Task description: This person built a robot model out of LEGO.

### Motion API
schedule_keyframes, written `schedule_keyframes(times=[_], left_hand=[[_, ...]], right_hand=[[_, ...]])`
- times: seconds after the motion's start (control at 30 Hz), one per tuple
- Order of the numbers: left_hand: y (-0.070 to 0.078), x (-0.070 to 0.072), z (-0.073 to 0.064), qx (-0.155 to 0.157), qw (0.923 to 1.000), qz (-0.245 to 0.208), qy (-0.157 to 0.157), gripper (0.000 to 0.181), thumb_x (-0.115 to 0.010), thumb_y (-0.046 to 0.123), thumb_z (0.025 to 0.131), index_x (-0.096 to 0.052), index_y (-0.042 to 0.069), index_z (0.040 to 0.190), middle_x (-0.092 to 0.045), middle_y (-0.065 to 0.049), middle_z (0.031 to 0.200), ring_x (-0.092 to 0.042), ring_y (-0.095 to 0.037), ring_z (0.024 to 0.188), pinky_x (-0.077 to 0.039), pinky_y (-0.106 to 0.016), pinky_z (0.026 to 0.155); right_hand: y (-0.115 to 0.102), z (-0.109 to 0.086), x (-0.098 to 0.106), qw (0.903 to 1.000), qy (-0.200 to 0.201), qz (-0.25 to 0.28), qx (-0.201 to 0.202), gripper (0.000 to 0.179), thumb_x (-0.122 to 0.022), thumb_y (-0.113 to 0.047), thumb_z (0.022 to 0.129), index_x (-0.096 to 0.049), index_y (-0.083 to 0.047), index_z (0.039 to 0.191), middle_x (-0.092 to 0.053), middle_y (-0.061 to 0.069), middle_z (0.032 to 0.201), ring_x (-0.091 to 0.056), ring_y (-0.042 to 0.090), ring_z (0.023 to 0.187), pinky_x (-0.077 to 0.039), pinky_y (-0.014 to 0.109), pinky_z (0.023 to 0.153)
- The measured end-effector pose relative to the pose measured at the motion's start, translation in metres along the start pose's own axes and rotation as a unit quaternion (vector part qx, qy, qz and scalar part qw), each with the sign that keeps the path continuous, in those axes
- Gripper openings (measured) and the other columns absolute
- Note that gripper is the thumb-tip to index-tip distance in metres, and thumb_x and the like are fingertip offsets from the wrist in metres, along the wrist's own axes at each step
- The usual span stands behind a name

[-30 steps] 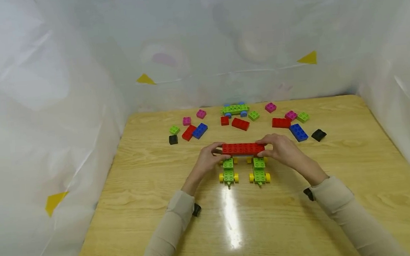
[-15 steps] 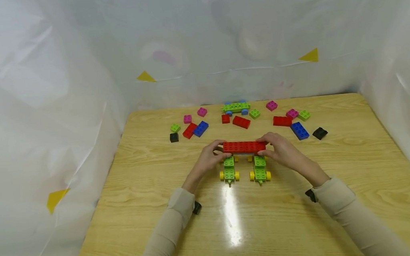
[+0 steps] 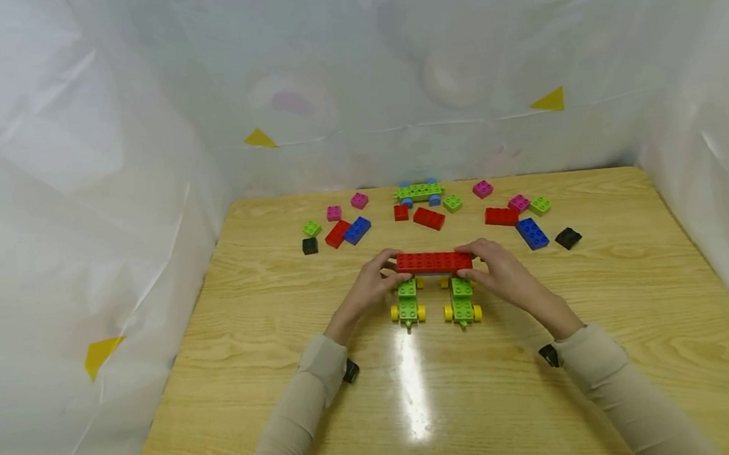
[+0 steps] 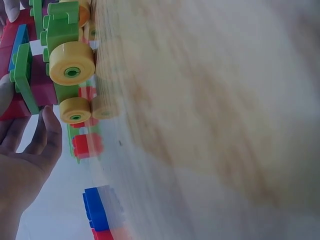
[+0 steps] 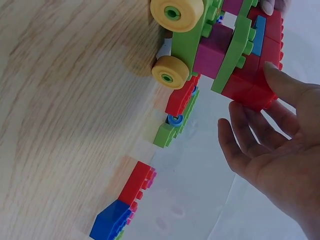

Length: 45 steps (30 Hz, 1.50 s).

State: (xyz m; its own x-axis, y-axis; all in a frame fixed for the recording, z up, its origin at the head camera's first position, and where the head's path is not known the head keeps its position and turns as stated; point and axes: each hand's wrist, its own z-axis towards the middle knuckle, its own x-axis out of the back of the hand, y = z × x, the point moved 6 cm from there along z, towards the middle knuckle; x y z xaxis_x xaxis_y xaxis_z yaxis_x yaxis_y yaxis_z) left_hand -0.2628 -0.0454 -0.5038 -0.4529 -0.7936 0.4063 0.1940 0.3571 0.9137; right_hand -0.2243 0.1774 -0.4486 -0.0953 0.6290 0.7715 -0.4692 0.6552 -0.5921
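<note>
A row of red toy building bricks [image 3: 434,262] lies across two green wheeled toy brick bases, the left base [image 3: 407,311] and the right base [image 3: 462,308], both with yellow wheels. My left hand [image 3: 369,286] holds the left end of the red row between thumb and fingers. The right hand [image 3: 501,271] grips the opposite end, its thumb [image 5: 282,85] on the red side. Beneath the red layer, the right wrist view shows a blue brick [image 5: 259,36], a green plate [image 5: 235,57] and a purple brick [image 5: 214,52] above the wheels.
Behind the hands lie loose bricks, among them a blue one [image 3: 357,230], another blue one [image 3: 532,233], a red one [image 3: 429,218] and a black one [image 3: 568,238]. A green base with blue wheels [image 3: 419,192] stands at the table's back edge, before white sheeting [image 3: 353,78].
Both hands keep their hold on the red bricks, and the build stays in place. The right wrist has dropped slightly toward the person; the head view has shifted a little.
</note>
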Motion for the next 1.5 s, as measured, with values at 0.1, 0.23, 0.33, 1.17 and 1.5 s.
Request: schedule_keyframes(times=[0.1,0.23,0.33,1.17,1.5], left_hand=[[-0.001,0.0,0.0,-0.001,1.0,-0.003,0.0,0.047,-0.064,0.025,0.095,-0.049,0.013,0.137,-0.051,-0.011,0.133,-0.058,-0.026,0.107,-0.053,-0.033,0.079],[-0.002,0.0,0.0,-0.003,1.0,-0.006,0.004,0.047,-0.064,0.026,0.094,-0.049,0.013,0.137,-0.052,-0.011,0.133,-0.057,-0.026,0.108,-0.054,-0.034,0.079],[-0.002,0.0,-0.001,0.0,1.0,-0.009,0.004,0.048,-0.064,0.026,0.094,-0.049,0.012,0.137,-0.052,-0.011,0.133,-0.057,-0.027,0.108,-0.054,-0.035,0.079],[-0.001,-0.001,-0.002,0.001,0.9997,-0.026,0.0,0.047,-0.065,0.026,0.094,-0.05,0.012,0.136,-0.051,-0.01,0.132,-0.059,-0.028,0.104,-0.056,-0.04,0.074],[0.0,-0.001,-0.003,-0.001,0.9997,-0.026,0.0,0.047,-0.065,0.026,0.094,-0.05,0.013,0.136,-0.051,-0.011,0.133,-0.058,-0.028,0.106,-0.055,-0.039,0.074]], right_hand=[[0.0,-0.001,0.0,0.9999,-0.006,0.0,-0.009,0.043,-0.07,-0.015,0.09,-0.058,0.001,0.127,-0.06,0.014,0.114,-0.057,0.03,0.101,-0.049,0.048,0.085],[0.001,-0.003,-0.001,0.9998,-0.013,0.001,-0.017,0.045,-0.068,-0.018,0.091,-0.056,0.001,0.129,-0.06,0.015,0.116,-0.057,0.031,0.102,-0.048,0.05,0.086],[0.001,-0.003,-0.001,0.9997,-0.017,0.001,-0.02,0.046,-0.067,-0.021,0.092,-0.055,0.001,0.131,-0.059,0.015,0.117,-0.057,0.032,0.104,-0.048,0.05,0.087],[0.101,-0.037,0.096,0.9735,0.169,-0.058,-0.142,0.034,-0.06,-0.013,0.096,-0.057,0.01,0.122,-0.056,0.031,0.113,-0.053,0.045,0.101,-0.044,0.059,0.078],[0.151,-0.058,0.092,0.9588,0.058,-0.12,-0.251,0.052,-0.067,-0.024,0.092,-0.051,0.01,0.128,-0.049,0.037,0.125,-0.05,0.055,0.104,-0.043,0.064,0.076]])
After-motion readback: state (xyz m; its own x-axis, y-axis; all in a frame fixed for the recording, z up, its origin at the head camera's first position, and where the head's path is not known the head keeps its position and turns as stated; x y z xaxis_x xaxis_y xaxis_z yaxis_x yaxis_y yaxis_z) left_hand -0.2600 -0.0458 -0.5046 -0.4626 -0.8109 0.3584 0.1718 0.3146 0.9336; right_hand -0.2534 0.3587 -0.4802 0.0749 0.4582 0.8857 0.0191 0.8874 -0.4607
